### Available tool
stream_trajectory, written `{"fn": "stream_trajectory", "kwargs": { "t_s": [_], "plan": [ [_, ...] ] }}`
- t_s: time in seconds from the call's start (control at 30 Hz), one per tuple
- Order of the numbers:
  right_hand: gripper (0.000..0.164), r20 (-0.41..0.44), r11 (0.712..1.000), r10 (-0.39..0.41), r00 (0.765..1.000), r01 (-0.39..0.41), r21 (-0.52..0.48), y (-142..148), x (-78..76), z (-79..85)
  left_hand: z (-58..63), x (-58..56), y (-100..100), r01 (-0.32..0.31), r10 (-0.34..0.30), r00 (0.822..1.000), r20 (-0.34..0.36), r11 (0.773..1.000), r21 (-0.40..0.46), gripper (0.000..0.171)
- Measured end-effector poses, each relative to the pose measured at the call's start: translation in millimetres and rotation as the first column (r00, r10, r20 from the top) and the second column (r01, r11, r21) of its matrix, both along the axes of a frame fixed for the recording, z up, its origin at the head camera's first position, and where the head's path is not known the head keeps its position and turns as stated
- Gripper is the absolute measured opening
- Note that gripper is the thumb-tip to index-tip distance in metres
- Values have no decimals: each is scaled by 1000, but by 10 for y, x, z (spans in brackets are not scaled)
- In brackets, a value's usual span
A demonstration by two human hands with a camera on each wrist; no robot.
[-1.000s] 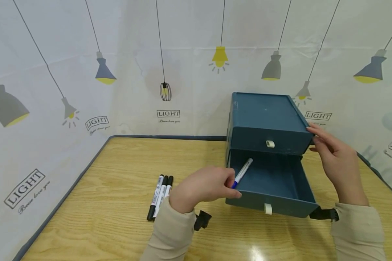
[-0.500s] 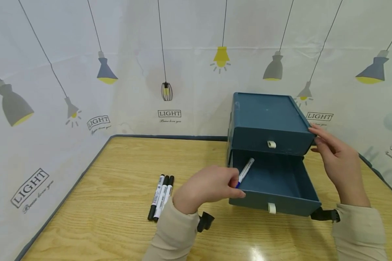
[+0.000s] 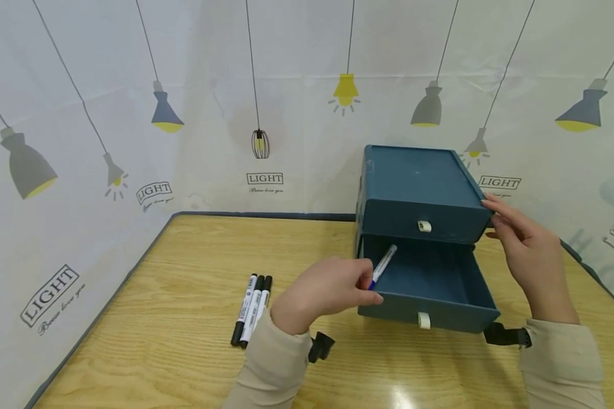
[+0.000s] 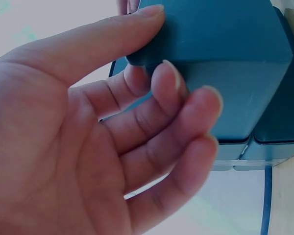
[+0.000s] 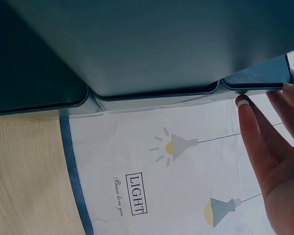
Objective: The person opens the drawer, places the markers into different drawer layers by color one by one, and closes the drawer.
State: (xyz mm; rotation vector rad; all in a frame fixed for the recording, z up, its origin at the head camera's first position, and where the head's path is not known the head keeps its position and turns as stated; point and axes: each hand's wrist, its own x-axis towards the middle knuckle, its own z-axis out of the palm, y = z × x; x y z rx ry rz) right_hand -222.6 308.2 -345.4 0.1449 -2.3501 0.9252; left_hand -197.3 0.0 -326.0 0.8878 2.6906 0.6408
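Note:
A blue drawer cabinet (image 3: pixel 419 173) stands at the right of the table, its drawer below the top one (image 3: pixel 430 309) pulled out. My left hand (image 3: pixel 327 287) grips this drawer's front left corner. In the left wrist view the thumb (image 4: pixel 137 24) lies against one face, and curled fingers (image 4: pixel 196 105) stay at the edge. A white marker with a blue end (image 3: pixel 384 267) lies inside the drawer, partly covered by that hand. My right hand (image 3: pixel 532 250) touches the cabinet's upper right front corner with fairly straight fingers (image 5: pixel 255 132).
Three white markers with black caps (image 3: pixel 252 309) lie side by side on the wooden table (image 3: pixel 184 352), left of my left forearm. A sheet printed with lamps (image 3: pixel 307 142) hangs behind the table. White pull tabs (image 3: pixel 424 226) mark the drawer fronts.
The pulled-out drawer has slid slightly inward, my left hand moving with it. The right hand keeps its place at the cabinet's corner.

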Motion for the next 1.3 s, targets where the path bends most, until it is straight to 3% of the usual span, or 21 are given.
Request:
{"fn": "stream_trajectory", "kwargs": {
  "t_s": [0.57,1.03,1.3],
  "plan": [
    [34,-8,1000,19,1000,-19,1,-14,-10,-2,-55,-56,-15,-30,32,997,-63,999,35,22],
    [34,-5,1000,2,1000,-2,-2,-6,-21,7,-107,-78,22,-86,94,984,-148,995,58,21],
    [34,-7,1000,15,1000,-15,-11,1,-4,-3,-125,-81,21,-103,113,983,-143,992,77,17]
  ]
}}
